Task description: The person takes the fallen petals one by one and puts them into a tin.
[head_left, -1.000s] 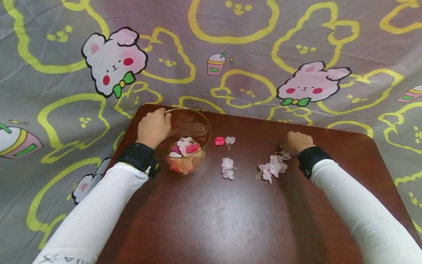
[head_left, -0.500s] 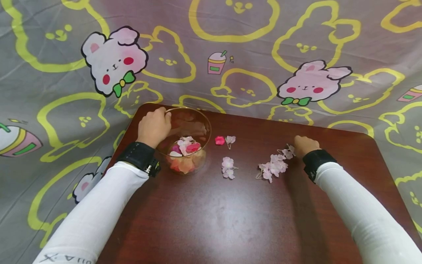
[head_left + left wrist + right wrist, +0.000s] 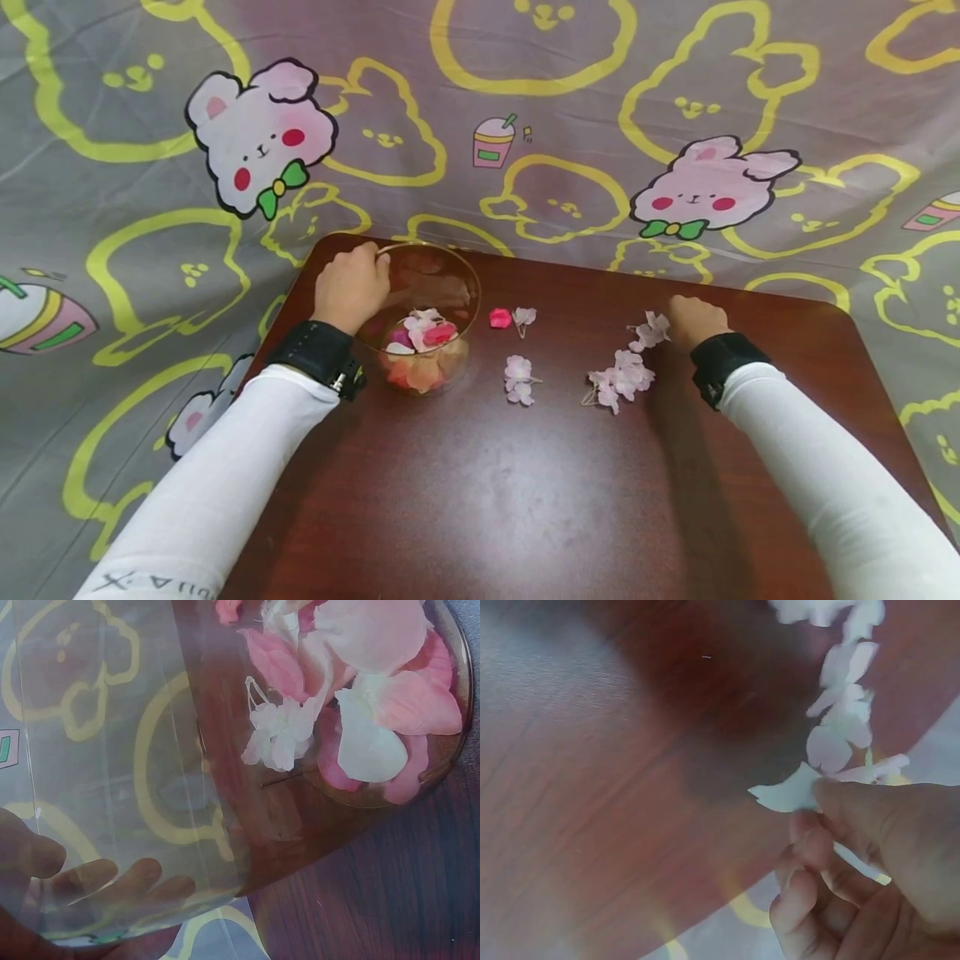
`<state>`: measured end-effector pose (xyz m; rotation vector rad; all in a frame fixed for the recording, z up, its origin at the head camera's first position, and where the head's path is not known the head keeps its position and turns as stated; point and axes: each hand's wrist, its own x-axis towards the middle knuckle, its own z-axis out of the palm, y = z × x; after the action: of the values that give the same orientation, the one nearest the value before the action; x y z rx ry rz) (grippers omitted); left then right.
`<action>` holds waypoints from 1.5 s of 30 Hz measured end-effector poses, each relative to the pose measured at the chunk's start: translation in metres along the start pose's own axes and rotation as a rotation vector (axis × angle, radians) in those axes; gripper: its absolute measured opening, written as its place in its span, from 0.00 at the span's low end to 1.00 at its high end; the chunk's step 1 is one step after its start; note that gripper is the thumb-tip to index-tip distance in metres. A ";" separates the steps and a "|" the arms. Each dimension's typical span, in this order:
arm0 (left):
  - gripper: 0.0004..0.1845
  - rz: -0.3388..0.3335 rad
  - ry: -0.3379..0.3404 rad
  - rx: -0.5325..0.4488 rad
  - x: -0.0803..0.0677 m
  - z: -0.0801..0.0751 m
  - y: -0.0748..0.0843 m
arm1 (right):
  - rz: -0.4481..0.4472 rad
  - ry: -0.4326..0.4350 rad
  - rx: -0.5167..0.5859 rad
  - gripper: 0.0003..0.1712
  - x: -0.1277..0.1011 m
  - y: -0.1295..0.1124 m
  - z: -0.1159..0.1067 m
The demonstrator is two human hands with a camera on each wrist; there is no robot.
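Pale pink blossom sprig (image 3: 649,332) pinched in right hand (image 3: 693,322) fingertips just off the brown table (image 3: 525,483), near a loose blossom pile (image 3: 618,379); left hand (image 3: 349,287) fingers curled round glass bowl (image 3: 450,275) of petals.

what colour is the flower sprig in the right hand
Pale pink, almost white, small artificial blossom sprig pinched by the right hand; clearest in the head view.
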<state>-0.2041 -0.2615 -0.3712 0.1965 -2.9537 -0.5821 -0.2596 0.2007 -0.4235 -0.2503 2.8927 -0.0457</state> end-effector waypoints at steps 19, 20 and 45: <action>0.18 -0.002 0.005 0.002 0.002 0.003 0.006 | -0.070 0.014 0.080 0.05 -0.006 -0.031 -0.030; 0.18 0.001 0.003 0.002 0.003 0.004 0.008 | -0.075 0.027 0.088 0.05 -0.007 -0.033 -0.032; 0.20 0.027 -0.039 0.038 0.009 0.011 0.020 | -0.198 0.174 0.137 0.11 -0.021 -0.066 -0.063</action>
<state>-0.2160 -0.2405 -0.3724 0.1497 -3.0016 -0.5327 -0.2435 0.1400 -0.3542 -0.5300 3.0073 -0.3142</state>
